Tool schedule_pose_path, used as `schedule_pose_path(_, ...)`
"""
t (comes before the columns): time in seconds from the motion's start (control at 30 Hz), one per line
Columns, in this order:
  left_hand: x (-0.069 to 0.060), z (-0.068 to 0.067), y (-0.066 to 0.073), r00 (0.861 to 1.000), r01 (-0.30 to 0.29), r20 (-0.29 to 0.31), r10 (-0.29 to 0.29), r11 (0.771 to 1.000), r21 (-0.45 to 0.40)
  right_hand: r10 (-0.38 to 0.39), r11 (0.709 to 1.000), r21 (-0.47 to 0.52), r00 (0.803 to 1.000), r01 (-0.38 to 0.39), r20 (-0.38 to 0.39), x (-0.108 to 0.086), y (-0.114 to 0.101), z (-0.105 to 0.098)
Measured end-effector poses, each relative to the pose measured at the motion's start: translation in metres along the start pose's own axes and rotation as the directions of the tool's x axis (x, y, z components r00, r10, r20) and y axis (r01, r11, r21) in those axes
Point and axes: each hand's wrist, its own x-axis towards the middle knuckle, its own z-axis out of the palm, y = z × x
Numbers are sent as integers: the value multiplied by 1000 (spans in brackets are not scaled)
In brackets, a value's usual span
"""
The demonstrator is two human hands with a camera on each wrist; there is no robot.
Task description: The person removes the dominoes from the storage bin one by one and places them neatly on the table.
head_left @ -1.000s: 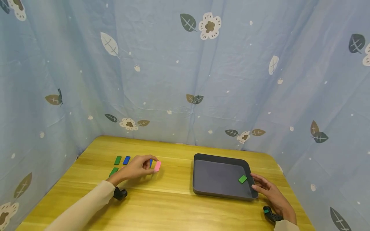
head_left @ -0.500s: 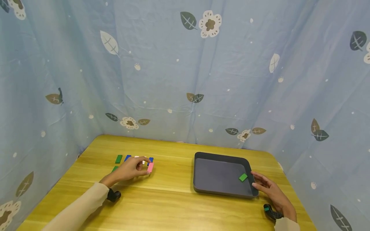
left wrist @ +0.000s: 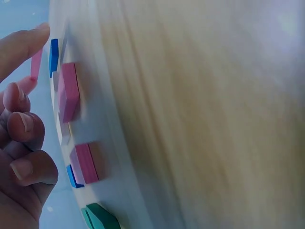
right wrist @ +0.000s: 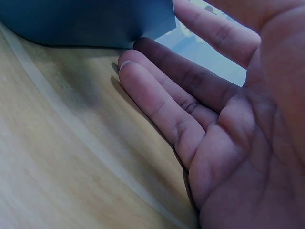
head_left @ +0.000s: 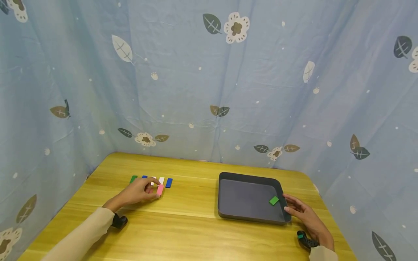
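My left hand [head_left: 135, 191] pinches a small pink rectangular block [head_left: 160, 190] between thumb and index finger, upright, above the table; the other fingers are curled. Close behind it stand a row of similar blocks: a green block [head_left: 133, 179], two white ones with a white block [head_left: 161, 180] nearest the held one, and a blue block [head_left: 169, 183]. Below the hand in the left wrist view, a pink block [left wrist: 69, 93] and another pink block [left wrist: 85, 163] rest on the table. My right hand [head_left: 308, 217], fingers mostly straight, touches the right side of the dark grey tray [head_left: 245, 199].
A green block [head_left: 274, 201] lies flat inside the tray near its right wall. The wooden table [head_left: 183, 235] runs up to a blue patterned curtain [head_left: 183, 90] at the back and sides. A teal-green block [left wrist: 101, 217] shows at the bottom of the left wrist view.
My left hand has moved left with the pink block, which now stands in front of a white block. The blue block at the row's right end is now uncovered. My right hand and the tray stay put.
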Motion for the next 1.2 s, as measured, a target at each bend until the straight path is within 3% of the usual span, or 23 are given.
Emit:
schedule_pose_path(0.3,-1,-1,-1,999,44,31,-45,999,10,0,1000,0,1000,0,-3,-1,2,-1)
schedule_pose_path(0.7,-3,-1,-4,995,40,86,-40,999,7,3,1000,10,1000,-3,-7,-1,3,2)
schedule_pose_path(0.93,-3,-9,-6,996,4,93,-2,1000,-24,-2,1000,-1,1000,2,-14,-1,2,3)
schedule_pose_path(1.2,9,-14,1,997,-3,72,6,999,-45,-3,1000,-20,1000,2,-16,0,-1,0)
